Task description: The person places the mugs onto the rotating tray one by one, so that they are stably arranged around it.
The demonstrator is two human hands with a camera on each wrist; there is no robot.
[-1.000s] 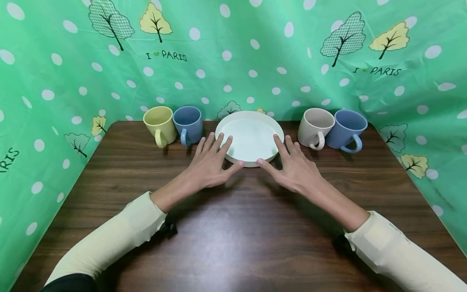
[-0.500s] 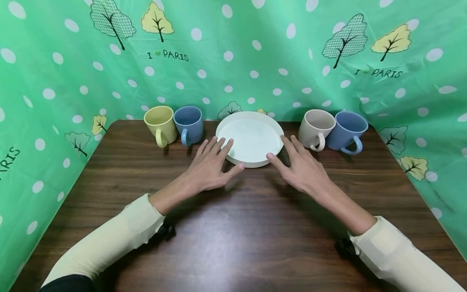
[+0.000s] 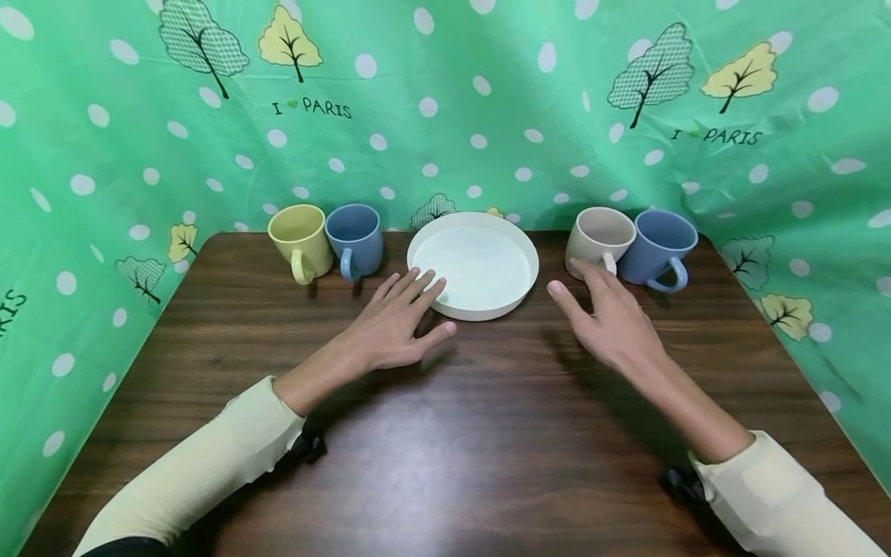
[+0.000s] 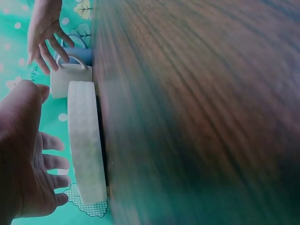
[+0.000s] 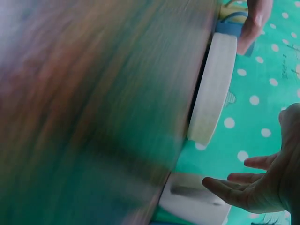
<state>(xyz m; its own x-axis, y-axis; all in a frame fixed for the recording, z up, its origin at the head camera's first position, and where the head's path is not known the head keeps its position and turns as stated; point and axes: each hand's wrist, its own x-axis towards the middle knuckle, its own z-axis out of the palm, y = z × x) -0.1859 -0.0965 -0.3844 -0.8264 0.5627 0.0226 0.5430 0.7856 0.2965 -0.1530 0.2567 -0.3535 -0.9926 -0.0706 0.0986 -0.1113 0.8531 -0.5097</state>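
A round white tray [image 3: 480, 267] with a low rim lies at the back middle of the table. My left hand [image 3: 390, 325], fingers spread and holding nothing, overlaps its near left rim in the head view; the left wrist view shows those fingers [image 4: 56, 162] above the rim. To the right, my right hand [image 3: 619, 321] hovers with loosely bent fingers in front of a whitish mug [image 3: 600, 232], covering part of its handle. In the right wrist view the fingers come close to this mug [image 5: 194, 199]. Beside it stands a blue mug [image 3: 657, 247], handle toward me.
At the back left, a yellow mug [image 3: 301, 240] and another blue mug [image 3: 355, 244] stand side by side. A green dotted cloth [image 3: 459, 100] hangs behind and around the dark wooden table [image 3: 445, 464].
My right hand has moved right, from the tray's right rim to in front of the whitish mug. The left hand has drawn back slightly. Mugs and tray stay in place.
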